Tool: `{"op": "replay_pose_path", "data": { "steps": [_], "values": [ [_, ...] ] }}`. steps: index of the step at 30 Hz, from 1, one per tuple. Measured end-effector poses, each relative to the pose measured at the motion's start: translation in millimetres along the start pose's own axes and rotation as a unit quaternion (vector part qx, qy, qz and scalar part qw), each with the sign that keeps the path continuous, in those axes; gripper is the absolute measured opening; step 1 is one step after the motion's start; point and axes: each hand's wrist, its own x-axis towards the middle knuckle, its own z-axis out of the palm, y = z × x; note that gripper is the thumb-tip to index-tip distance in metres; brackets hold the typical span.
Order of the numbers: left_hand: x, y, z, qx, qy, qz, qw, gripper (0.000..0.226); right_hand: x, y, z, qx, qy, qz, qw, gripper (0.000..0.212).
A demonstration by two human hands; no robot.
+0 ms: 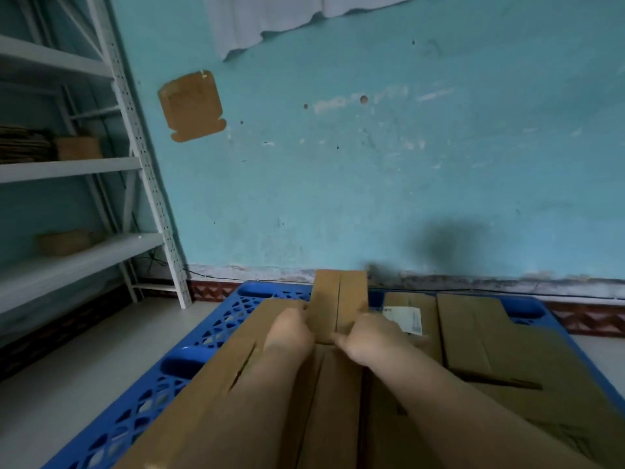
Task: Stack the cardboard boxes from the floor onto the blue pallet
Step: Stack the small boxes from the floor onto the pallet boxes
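In the head view, the left hand (290, 330) and right hand (367, 336) are gripping the near corners of a small cardboard box (339, 301), one on each side, equally near. The box is reaching away from them toward the far wall, its long axis running near to far, above larger boxes (490, 336) already lying on the blue pallet (216, 328). Forearms are hiding the box's near edge; whether it is resting or lifted is unclear.

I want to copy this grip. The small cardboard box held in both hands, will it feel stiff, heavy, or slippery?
The small cardboard box probably stays stiff, since its faces look flat. It seems light: the left hand and right hand grip only its sides. Matte cardboard should not slip much.
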Motion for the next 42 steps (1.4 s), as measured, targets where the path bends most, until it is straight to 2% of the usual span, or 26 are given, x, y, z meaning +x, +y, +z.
{"op": "replay_pose_path", "data": {
  "steps": [3, 6, 8, 10, 12, 14, 18, 21, 25, 27, 31, 33, 34, 36, 38, 39, 42],
  "values": [
    [-1.6, -9.4, 5.0, 0.057, -0.009, 0.005, 0.998, 0.036, 1.9, 2.8, 5.1, -0.044, -0.006, 0.015, 0.999, 0.058],
    [-9.2, -17.8, -18.5, -0.065, 0.026, 0.032, 0.997, 0.038, -5.5, -10.4, 1.0, -0.094, 0.059, -0.003, 0.994, 0.057],
    [-17.8, -28.2, -48.2, -0.157, 0.076, 0.042, 0.984, 0.037, -16.6, -31.7, 2.2, -0.038, 0.149, -0.080, 0.985, 0.055],
    [-30.9, -44.7, -83.1, -0.237, 0.125, 0.046, 0.962, 0.036, -32.1, -66.7, 7.2, 0.073, 0.190, -0.179, 0.963, 0.051],
    [-56.4, -78.0, -117.8, -0.274, 0.170, 0.047, 0.946, 0.036, -57.8, -114.2, 21.2, 0.133, 0.173, -0.266, 0.939, 0.050],
    [-88.5, -116.3, -140.8, -0.258, 0.221, 0.051, 0.939, 0.033, -85.4, -155.7, 34.6, 0.151, 0.157, -0.345, 0.913, 0.052],
    [-208.1, -248.7, -165.3, -0.201, 0.327, -0.117, 0.916, 0.030, -177.1, -226.3, 123.0, 0.164, 0.016, -0.446, 0.880, 0.052],
    [-301.3, -344.9, -145.0, -0.177, 0.344, -0.262, 0.884, 0.033, -236.2, -237.6, 208.1, 0.118, -0.130, -0.470, 0.865, 0.056],
    [-407.4, -421.2, -81.1, -0.208, 0.308, -0.433, 0.821, 0.038, -306.1, -208.6, 316.9, -0.029, -0.331, -0.459, 0.824, 0.075],
    [-462.0, -436.5, -46.1, -0.215, 0.293, -0.506, 0.782, 0.040, -340.3, -182.4, 363.1, -0.107, -0.409, -0.447, 0.789, 0.081],
    [-565.4, -419.4, 13.9, -0.102, 0.325, -0.639, 0.690, 0.040, -396.0, -136.6, 431.4, -0.205, -0.513, -0.415, 0.723, 0.088],
    [-601.2, -396.8, 34.2, -0.076, 0.381, -0.684, 0.617, 0.041, -413.0, -123.7, 454.4, -0.227, -0.531, -0.400, 0.711, 0.091],
    [-612.7, -388.9, 42.4, -0.097, 0.410, -0.705, 0.571, 0.044, -418.1, -119.3, 463.3, -0.233, -0.532, -0.395, 0.712, 0.093],
    [-620.1, -382.9, 51.2, -0.202, 0.441, -0.731, 0.480, 0.059, -423.5, -112.6, 477.7, -0.243, -0.525, -0.391, 0.716, 0.097],
    [-615.4, -385.5, 53.6, -0.349, 0.454, -0.714, 0.404, 0.074, -425.2, -107.2, 486.0, -0.240, -0.519, -0.385, 0.724, 0.096],
    [-611.4, -387.0, 53.2, -0.401, 0.456, -0.695, 0.384, 0.072, -425.1, -105.4, 488.0, -0.232, -0.515, -0.384, 0.730, 0.096],
    [-601.8, -388.2, 52.8, -0.446, 0.461, -0.668, 0.378, 0.059, -419.6, -108.8, 484.5, -0.188, -0.495, -0.386, 0.756, 0.095]
  ]
}}
